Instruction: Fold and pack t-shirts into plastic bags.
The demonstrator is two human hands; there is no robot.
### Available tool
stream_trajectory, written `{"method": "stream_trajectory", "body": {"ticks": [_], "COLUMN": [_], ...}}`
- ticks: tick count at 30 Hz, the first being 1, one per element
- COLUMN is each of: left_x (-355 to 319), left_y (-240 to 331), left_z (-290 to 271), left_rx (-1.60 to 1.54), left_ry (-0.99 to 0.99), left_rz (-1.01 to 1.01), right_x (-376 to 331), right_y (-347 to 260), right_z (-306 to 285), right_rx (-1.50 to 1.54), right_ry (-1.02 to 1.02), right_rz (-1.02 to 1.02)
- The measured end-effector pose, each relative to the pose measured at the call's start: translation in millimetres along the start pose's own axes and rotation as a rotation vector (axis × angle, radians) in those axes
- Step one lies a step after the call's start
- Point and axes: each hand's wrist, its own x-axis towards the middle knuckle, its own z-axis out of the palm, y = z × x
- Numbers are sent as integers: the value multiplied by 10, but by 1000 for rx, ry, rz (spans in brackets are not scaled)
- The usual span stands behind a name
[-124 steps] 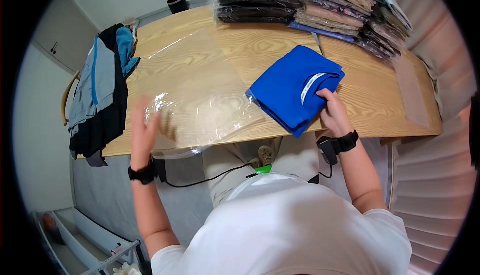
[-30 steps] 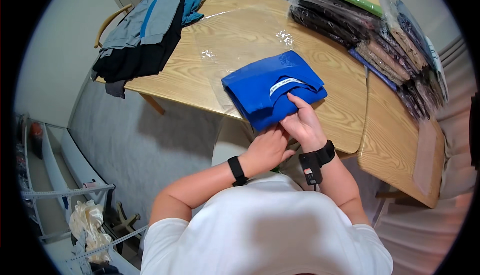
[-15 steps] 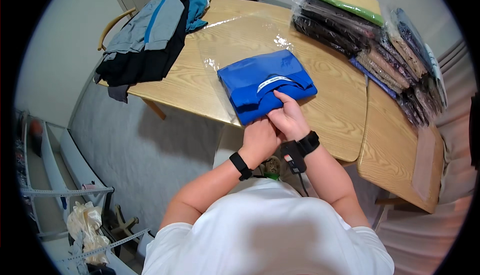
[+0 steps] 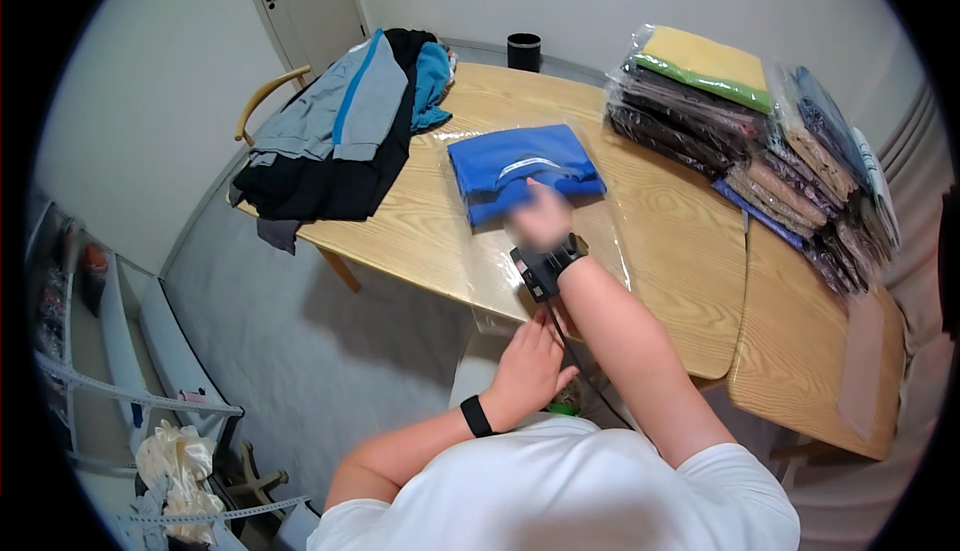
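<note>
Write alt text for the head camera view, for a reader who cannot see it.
A person's right hand pushes a folded blue garment into a clear plastic bag on a wooden table, while the left hand holds the bag's open end at the table edge. Bagged clothes and loose jackets lie alongside.

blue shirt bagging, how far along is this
Done: the folded blue shirt lies deep inside the clear bag on the table. In hand: the right hand presses on the shirt; the left hand is at the bag's open end by the table edge. Left: the bag mouth looks unsealed.
</note>
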Motion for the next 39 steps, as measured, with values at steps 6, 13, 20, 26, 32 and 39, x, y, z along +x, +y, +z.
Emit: {"method": "stream_trajectory", "body": {"ticks": [6,13,20,26,32,39], "left_x": [-30,-42,-272,138,851,993], "left_y": [5,-18,-626,-1565,-2040,-1973], "left_z": [39,32,-894,-1027,-669,-461], "left_rx": [35,35,-901,-1123,-1145,-1013], "left_ry": [106,169,-9,283,-16,-181], "left_rz": [67,87,118,-715,-1030,-859], "right_x": [358,182,-1630,-1771,-518,-563], "right_y": [-127,-233,-76,-1234,-1619,-1723], "right_z": [-105,-1,-24,411,-140,-438], "right_rx": [38,-144,-1022,-1505,-1524,-1468], "right_ry": [-68,17,-426,-287,342,275], "right_rz": [-55,-13,485,-198,-262,-213]}}
